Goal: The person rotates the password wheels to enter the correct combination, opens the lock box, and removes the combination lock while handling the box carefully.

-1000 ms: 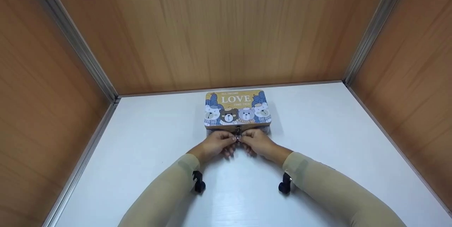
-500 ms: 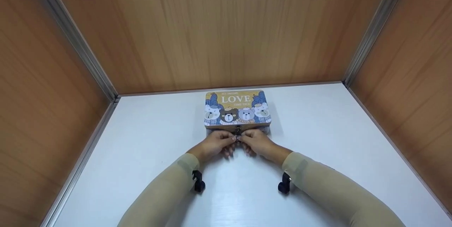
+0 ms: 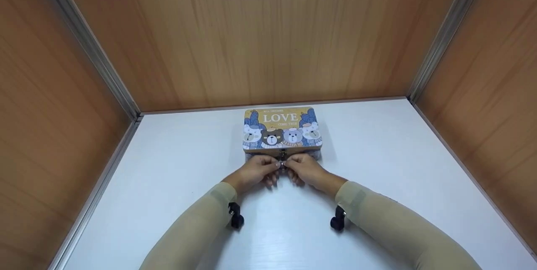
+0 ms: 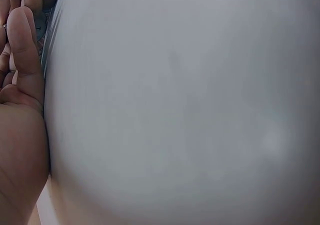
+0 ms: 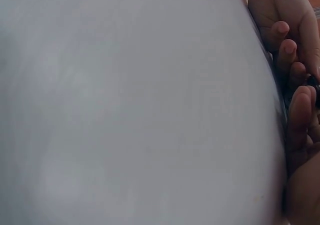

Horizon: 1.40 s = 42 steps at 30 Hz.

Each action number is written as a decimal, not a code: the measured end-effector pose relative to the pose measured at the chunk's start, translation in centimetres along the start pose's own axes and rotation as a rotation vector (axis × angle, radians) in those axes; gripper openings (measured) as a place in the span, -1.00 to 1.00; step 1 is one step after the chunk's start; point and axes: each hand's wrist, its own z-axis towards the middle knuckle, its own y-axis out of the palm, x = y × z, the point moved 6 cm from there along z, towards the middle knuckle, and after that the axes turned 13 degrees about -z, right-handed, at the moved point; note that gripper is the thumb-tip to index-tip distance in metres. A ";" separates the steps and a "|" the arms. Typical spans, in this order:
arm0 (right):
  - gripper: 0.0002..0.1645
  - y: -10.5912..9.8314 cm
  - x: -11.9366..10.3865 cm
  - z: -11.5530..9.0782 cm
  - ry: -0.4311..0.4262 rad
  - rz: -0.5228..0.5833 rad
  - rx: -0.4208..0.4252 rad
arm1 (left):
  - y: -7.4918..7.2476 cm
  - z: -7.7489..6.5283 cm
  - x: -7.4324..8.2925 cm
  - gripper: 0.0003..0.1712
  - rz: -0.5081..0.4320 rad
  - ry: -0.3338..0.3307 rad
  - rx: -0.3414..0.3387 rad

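A tin box [image 3: 282,128] with bears and the word LOVE on its lid stands near the back of the white table, lid down. At its front hangs a metal clasp [image 3: 283,152], and below that a small padlock [image 3: 282,164], mostly covered by fingers. From the left, my left hand [image 3: 256,169] pinches the padlock between thumb and fingers. My right hand [image 3: 309,170] pinches it from the right, thumb tips almost meeting. The right wrist view catches a dark bit of the padlock [image 5: 314,83] between both hands. Details on its face are too small to read.
The white tabletop [image 3: 176,186] spreads around the box. A wooden back panel [image 3: 268,39] rises close behind it, with wooden side panels [image 3: 54,127] in metal frames. Small black wrist cameras [image 3: 236,216] hang under both sleeves.
Both hands stay at the padlock with only slight thumb and fingertip shifts. The box has not moved.
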 end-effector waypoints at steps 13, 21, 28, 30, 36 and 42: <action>-0.62 -0.3 0.3 0.1 0.019 0.120 -0.006 | 0.0 -0.2 0.3 -0.72 -0.004 -0.001 -0.008; -0.81 -0.4 0.2 -0.1 0.013 0.069 0.005 | 0.0 -0.2 0.3 -0.73 -0.016 -0.005 0.001; -0.80 -0.3 0.4 0.0 0.009 0.023 0.018 | 0.0 -0.1 0.2 -0.75 -0.012 0.001 0.017; -0.81 -0.3 0.3 0.0 0.004 0.023 0.014 | 0.1 -0.2 0.1 -0.76 -0.007 0.000 0.018; -0.80 -0.2 0.2 0.0 -0.008 0.011 0.004 | 0.0 -0.1 0.1 -0.77 -0.007 -0.005 0.020; -0.71 -0.2 0.1 -0.1 0.002 -0.001 -0.001 | 0.0 -0.1 0.1 -0.75 -0.005 -0.004 0.016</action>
